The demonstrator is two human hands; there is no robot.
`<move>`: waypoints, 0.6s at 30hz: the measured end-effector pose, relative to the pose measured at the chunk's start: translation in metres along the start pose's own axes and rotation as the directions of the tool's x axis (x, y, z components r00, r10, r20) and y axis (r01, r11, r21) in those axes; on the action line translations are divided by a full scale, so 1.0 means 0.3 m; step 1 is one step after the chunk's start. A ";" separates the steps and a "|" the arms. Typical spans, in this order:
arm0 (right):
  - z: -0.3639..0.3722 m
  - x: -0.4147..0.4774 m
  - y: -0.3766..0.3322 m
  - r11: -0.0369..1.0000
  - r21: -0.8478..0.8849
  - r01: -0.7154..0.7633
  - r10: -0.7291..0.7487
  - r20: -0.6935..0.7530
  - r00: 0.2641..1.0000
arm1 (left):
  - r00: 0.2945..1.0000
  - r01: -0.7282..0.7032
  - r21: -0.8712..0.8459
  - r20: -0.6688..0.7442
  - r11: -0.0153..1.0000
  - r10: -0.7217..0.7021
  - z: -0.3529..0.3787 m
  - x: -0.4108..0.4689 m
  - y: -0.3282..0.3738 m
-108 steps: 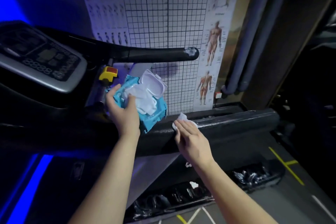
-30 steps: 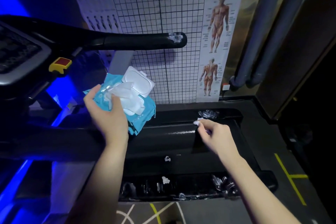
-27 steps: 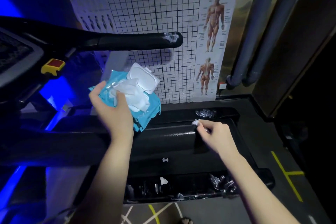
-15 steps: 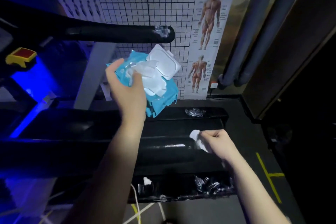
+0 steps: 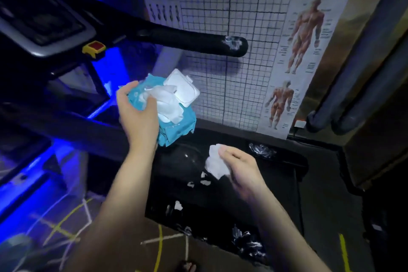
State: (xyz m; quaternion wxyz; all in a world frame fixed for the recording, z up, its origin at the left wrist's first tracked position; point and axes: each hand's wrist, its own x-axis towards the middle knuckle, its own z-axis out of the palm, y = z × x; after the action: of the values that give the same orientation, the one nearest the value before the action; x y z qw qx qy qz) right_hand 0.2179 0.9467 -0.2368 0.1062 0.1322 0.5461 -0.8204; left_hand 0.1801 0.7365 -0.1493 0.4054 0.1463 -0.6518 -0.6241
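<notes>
My left hand point(image 5: 138, 119) grips a blue pack of wet wipes point(image 5: 176, 126) held up in front of me. Its white lid point(image 5: 182, 87) stands flipped open and a loose wipe sticks out of the opening. My right hand point(image 5: 239, 166) pinches a crumpled white wipe point(image 5: 215, 164) just above the black treadmill base point(image 5: 282, 183). Small white scraps point(image 5: 204, 181) lie on the black surface under that wipe.
A black treadmill handrail point(image 5: 187, 40) with a scuffed white tip reaches across above the pack. The console point(image 5: 44, 28) and a yellow safety key point(image 5: 93, 47) sit upper left. A grid and anatomy poster point(image 5: 304, 51) covers the wall; grey pipes point(image 5: 353, 73) stand at right.
My right hand has lifted the crumpled wipe off the black treadmill surface and drawn it back toward me. The left hand still holds the pack, now lower and more central in view.
</notes>
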 end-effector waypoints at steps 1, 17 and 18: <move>0.013 0.007 -0.003 1.000 0.005 0.007 -0.007 0.025 1.000 | 0.999 -0.007 0.032 -0.034 0.999 0.008 -0.041 -0.010 0.016; 0.216 0.046 0.132 0.402 -0.536 0.743 -0.611 0.447 0.653 | 0.934 0.007 0.214 -0.351 0.977 0.070 -0.474 0.127 0.076; 0.211 0.056 0.131 0.406 -0.534 0.742 -0.606 0.451 0.655 | 0.932 0.006 0.214 -0.356 0.977 0.072 -0.475 0.134 0.064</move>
State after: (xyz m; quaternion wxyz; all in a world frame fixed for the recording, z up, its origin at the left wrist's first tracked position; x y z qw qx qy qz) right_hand 0.2082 0.8726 -0.2532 -0.1440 -0.2262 0.7984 -0.5391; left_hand 0.2622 0.6128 -0.1327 0.5108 0.2899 -0.6310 -0.5068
